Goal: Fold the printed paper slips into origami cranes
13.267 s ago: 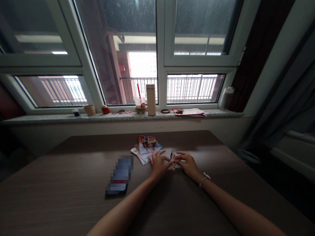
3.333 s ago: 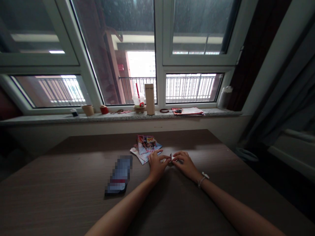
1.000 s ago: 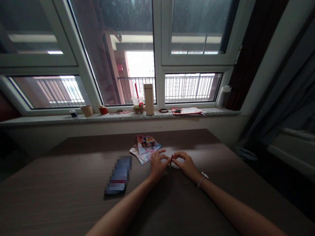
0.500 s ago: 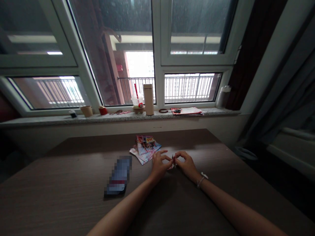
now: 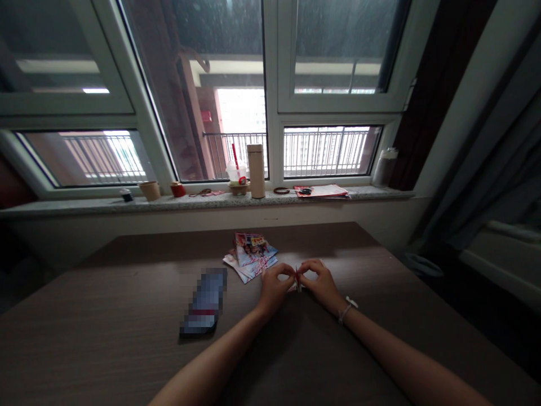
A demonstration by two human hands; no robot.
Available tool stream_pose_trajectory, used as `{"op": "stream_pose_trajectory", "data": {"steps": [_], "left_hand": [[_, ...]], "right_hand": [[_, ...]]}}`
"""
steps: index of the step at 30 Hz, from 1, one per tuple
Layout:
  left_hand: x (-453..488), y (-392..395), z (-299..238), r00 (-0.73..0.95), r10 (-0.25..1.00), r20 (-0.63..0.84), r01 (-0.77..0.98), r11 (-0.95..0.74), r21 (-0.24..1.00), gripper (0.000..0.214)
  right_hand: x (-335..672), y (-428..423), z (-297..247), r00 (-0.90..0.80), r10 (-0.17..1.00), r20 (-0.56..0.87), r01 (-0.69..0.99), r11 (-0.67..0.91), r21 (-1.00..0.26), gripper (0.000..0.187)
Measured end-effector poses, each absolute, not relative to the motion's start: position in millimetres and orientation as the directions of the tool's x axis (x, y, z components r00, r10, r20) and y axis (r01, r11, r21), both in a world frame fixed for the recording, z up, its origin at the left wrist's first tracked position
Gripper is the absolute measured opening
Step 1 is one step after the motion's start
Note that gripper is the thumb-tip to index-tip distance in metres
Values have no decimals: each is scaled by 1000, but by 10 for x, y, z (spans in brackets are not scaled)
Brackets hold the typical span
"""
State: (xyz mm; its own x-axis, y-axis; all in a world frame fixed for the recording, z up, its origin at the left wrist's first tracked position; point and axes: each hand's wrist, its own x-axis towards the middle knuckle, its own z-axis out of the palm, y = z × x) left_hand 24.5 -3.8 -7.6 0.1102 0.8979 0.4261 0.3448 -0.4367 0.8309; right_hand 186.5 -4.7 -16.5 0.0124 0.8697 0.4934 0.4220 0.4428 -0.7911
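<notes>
A small folded piece of paper (image 5: 298, 281), red and white, stands between my two hands above the brown table (image 5: 127, 293). My left hand (image 5: 275, 286) pinches its left side between thumb and forefinger. From the right, my right hand (image 5: 320, 283) pinches it the same way, fingertips close to those of the left. My fingers cover much of the paper, so its full shape is hidden. Just beyond my left hand lie several colourful printed sheets (image 5: 253, 254), fanned over each other.
A blurred-out phone (image 5: 205, 304) lies left of my forearm. Along the windowsill (image 5: 198, 202) stand a beige thermos (image 5: 256, 172), a plastic cup with red straw (image 5: 235, 171), a paper cup (image 5: 149, 190), scissors (image 5: 303, 191) on papers, and a bottle (image 5: 385, 168).
The fingers of my left hand have curled in, and its forefinger now meets the thumb at the paper. My right hand stays nearly in place. The paper looks more upright.
</notes>
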Motion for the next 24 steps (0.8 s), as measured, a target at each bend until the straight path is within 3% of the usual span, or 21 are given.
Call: {"op": "stream_pose_trajectory", "data": {"steps": [8,24], "left_hand": [[257,-3,-97,148,879,453,291,-476,830,4],[140,62,-104,262,814,519,459,-578,675,6]], "right_hand": [[1859,-23,-186,16,880,474,367,436,-822,5],[1903,-10,-166,8,914,405,265,388,-883,10]]}}
